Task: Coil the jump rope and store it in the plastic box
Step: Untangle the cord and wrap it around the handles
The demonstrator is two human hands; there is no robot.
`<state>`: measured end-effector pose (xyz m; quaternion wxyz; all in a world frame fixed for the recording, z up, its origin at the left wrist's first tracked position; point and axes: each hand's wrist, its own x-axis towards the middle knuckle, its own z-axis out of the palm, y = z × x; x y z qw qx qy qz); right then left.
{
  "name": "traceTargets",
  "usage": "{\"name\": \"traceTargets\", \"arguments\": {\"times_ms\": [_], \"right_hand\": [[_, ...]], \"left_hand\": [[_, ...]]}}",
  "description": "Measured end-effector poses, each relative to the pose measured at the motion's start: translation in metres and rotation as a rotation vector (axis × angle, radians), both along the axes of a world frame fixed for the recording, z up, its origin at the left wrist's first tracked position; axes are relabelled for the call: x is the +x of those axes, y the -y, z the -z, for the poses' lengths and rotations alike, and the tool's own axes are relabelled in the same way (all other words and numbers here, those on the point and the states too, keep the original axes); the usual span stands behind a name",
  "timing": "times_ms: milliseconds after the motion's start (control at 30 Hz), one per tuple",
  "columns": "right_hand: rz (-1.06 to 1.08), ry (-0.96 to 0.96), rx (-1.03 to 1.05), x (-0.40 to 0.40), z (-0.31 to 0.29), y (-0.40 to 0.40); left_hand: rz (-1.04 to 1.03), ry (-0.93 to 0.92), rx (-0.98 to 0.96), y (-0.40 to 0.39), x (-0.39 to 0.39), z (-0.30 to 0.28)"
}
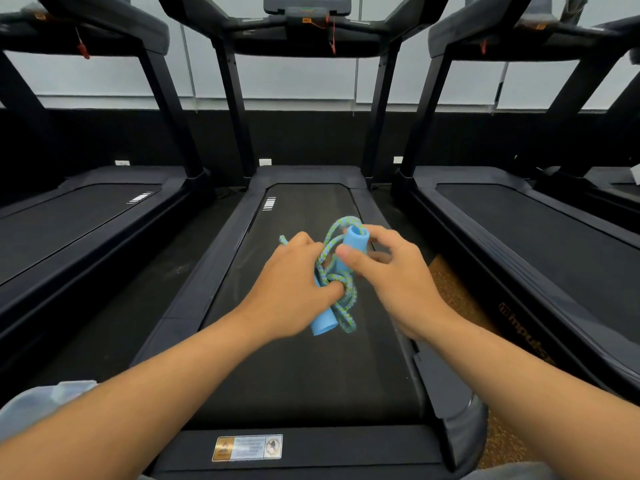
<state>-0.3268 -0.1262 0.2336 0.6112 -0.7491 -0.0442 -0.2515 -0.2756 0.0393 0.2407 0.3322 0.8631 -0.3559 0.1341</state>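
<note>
The jump rope point(337, 258) has blue foam handles and a blue-green braided cord bunched into loops above the treadmill belt. My left hand point(294, 289) grips the bundled cord and the lower handle point(323, 325), whose end sticks out below my palm. My right hand point(391, 271) pinches the upper handle point(353, 247) between thumb and fingers. A loop of cord rises above that handle, and another hangs below my left hand. The clear plastic box point(41, 403) shows only as a corner at the lower left, partly behind my left forearm.
I face the middle treadmill point(304, 375), its dark belt under my hands and its console point(306, 8) at the top. Similar treadmills stand on the left point(69, 220) and right point(536, 230). Speckled brown floor point(450, 289) shows between the machines.
</note>
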Motion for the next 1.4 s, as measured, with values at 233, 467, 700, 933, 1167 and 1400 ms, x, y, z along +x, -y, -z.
{"name": "traceTargets", "arguments": {"times_ms": [233, 467, 700, 933, 1167, 1400], "right_hand": [[-0.020, 0.149, 0.364, -0.004, -0.031, 0.019], [-0.042, 0.078, 0.398, -0.012, -0.049, 0.058], [-0.204, -0.572, -0.125, 0.004, 0.005, 0.094], [-0.489, -0.666, -0.448, 0.012, 0.039, 0.064], [-0.735, -0.439, 0.102, 0.000, 0.010, 0.011], [-0.585, -0.241, 0.099, -0.006, -0.001, -0.013]], "left_hand": [[-0.058, -0.015, 0.079, -0.015, 0.024, 0.010], [0.229, -0.037, -0.059, -0.028, 0.032, 0.006], [0.657, -0.900, -0.796, -0.036, 0.023, -0.017], [0.780, -1.122, -0.923, -0.039, 0.025, -0.028], [0.879, -1.134, -0.897, -0.037, 0.027, -0.029], [0.758, -0.975, -0.829, -0.046, 0.027, -0.036]]}}
